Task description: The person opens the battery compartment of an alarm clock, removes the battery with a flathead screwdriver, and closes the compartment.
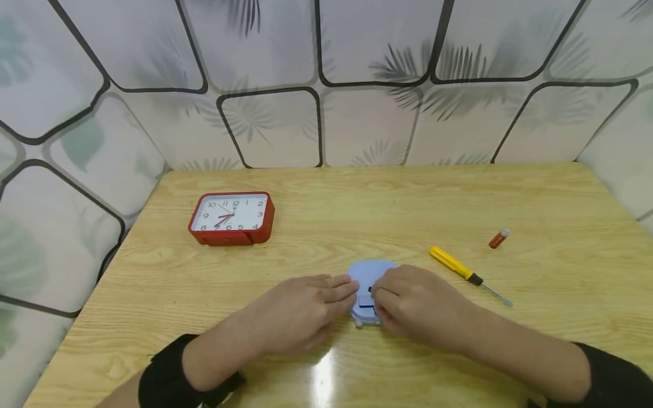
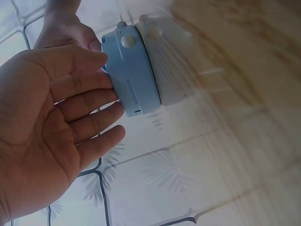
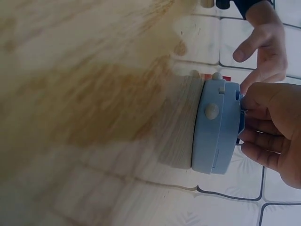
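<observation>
A light blue clock (image 1: pixel 364 277) with a rounded case lies flat on its front on the wooden table. Its back faces up, with a small black spot and a raised battery cover (image 1: pixel 366 301). Small round feet stick out of the side nearest me. The fingers of my left hand (image 1: pixel 311 306) are nearly straight, their tips against the clock's left edge; the left wrist view shows the palm with nothing in it. My right hand (image 1: pixel 420 303) bends over the clock's right half, thumb and curled fingertips gripping at its back. The right wrist view shows a dark gap beside those fingertips.
To the right lies a yellow-handled screwdriver (image 1: pixel 466 273), its blade pointing right and toward me. Beyond it is a small red-brown battery (image 1: pixel 499 238). A red alarm clock (image 1: pixel 232 219) rests at the back left. Patterned panels (image 1: pixel 367 124) rise behind the table.
</observation>
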The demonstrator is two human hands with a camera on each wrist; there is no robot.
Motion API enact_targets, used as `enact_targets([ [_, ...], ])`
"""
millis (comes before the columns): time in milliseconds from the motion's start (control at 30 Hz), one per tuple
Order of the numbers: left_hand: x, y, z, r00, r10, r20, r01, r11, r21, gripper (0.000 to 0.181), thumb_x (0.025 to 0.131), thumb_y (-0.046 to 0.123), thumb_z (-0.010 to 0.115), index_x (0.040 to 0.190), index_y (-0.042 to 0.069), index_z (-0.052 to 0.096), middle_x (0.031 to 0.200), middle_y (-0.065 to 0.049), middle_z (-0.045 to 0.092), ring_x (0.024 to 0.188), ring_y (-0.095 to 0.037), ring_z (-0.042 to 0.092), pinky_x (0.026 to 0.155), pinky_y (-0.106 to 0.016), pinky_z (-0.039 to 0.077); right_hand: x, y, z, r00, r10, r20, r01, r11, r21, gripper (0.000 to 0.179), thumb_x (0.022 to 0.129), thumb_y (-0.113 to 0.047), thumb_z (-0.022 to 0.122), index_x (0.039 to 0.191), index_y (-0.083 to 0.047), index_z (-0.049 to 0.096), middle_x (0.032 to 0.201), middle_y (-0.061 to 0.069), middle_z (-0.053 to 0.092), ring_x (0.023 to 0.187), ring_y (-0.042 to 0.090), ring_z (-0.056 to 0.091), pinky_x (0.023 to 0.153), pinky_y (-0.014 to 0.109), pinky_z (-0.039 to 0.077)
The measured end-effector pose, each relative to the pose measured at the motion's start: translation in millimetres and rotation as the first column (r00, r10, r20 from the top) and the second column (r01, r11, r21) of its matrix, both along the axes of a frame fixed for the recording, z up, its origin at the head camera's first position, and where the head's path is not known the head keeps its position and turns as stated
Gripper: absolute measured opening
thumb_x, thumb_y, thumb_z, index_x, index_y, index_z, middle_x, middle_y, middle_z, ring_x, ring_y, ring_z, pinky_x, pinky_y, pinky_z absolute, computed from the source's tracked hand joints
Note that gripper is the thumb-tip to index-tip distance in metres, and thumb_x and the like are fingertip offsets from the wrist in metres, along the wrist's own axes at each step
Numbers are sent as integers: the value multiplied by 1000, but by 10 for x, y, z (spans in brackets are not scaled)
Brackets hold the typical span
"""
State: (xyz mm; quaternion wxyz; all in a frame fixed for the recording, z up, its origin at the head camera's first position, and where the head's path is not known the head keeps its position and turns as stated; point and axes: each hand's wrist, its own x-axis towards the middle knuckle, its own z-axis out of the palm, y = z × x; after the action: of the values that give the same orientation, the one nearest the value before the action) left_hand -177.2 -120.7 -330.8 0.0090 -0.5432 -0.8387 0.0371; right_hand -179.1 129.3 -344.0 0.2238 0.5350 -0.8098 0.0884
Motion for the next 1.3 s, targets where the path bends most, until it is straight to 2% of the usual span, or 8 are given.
enact_targets([
  [167, -12, 7, 11, 1000, -10, -3, 10, 1000, 3, 49, 96, 24, 59, 142, 7, 56, 149, -8, 52, 140, -20, 47, 116, -32, 38, -2, 9, 11, 1000, -5, 23, 5, 1000, 0, 18, 69, -7, 84, 82, -8, 71, 89, -2, 70, 83, 11, 66, 84, 33, 59],
  [400, -16, -12, 36, 1000, -4, 2, 4, 1000, -6, 48, 97, 25, 58, 141, 6, 57, 149, -9, 51, 140, -21, 47, 116, -33, 38, -48, 9, 49, 992, -7, 126, 8, 1000, -1, 12, 71, -9, 87, 78, -10, 76, 91, -2, 69, 84, 10, 66, 78, 27, 58],
  [567, -10, -15, 40, 1000, -15, -21, 16, 1000, 12, 47, 97, 25, 59, 139, 5, 58, 147, -9, 54, 138, -21, 50, 114, -32, 40, -53, 11, 75, 990, -1, 141, -4, 999, 34, 10, 74, -12, 87, 77, -11, 77, 92, -2, 69, 85, 10, 65, 79, 25, 58],
  [833, -4, 5, 20, 1000, -10, -12, 10, 999, 34, 48, 96, 24, 61, 139, 5, 59, 147, -8, 54, 138, -21, 50, 114, -32, 41, -14, 49, 158, 993, -24, 118, 5, 987, 159, 18, 82, -30, 82, 73, -16, 75, 101, -1, 67, 89, 12, 65, 84, 30, 58],
  [1000, 23, -20, -3, 1000, -16, -21, 17, 999, 44, 48, 95, 26, 63, 138, 6, 60, 146, -8, 55, 138, -21, 50, 113, -32, 42, 21, 47, 200, 973, -60, 221, 19, 983, 181, 25, 84, -40, 79, 79, -16, 74, 104, -3, 64, 96, 12, 61, 88, 30, 56],
  [1133, 53, -33, -17, 999, -17, -30, 19, 998, 55, 47, 95, 26, 63, 137, 5, 61, 146, -9, 55, 138, -21, 50, 112, -32, 43, 17, 67, 188, 954, -92, 284, 50, 987, 154, 35, 81, -42, 82, 97, -13, 68, 111, -1, 61, 104, 13, 58, 92, 31, 54],
  [1233, 55, -18, -21, 1000, -5, -29, 6, 998, 54, 46, 96, 25, 63, 137, 5, 61, 146, -9, 55, 138, -21, 50, 111, -33, 44, 9, 126, 153, 930, -157, 331, 108, 981, 162, 66, 75, -46, 85, 124, -11, 58, 131, 6, 54, 120, 20, 54, 102, 37, 50],
  [1300, 44, 4, -22, 1000, -2, -29, 4, 998, 57, 46, 95, 24, 63, 136, 5, 61, 146, -9, 56, 138, -21, 50, 112, -33, 44, -8, 152, 121, 901, -212, 379, 149, 970, 191, 88, 73, -49, 86, 141, -9, 48, 146, 11, 45, 132, 25, 47, 109, 43, 46],
])
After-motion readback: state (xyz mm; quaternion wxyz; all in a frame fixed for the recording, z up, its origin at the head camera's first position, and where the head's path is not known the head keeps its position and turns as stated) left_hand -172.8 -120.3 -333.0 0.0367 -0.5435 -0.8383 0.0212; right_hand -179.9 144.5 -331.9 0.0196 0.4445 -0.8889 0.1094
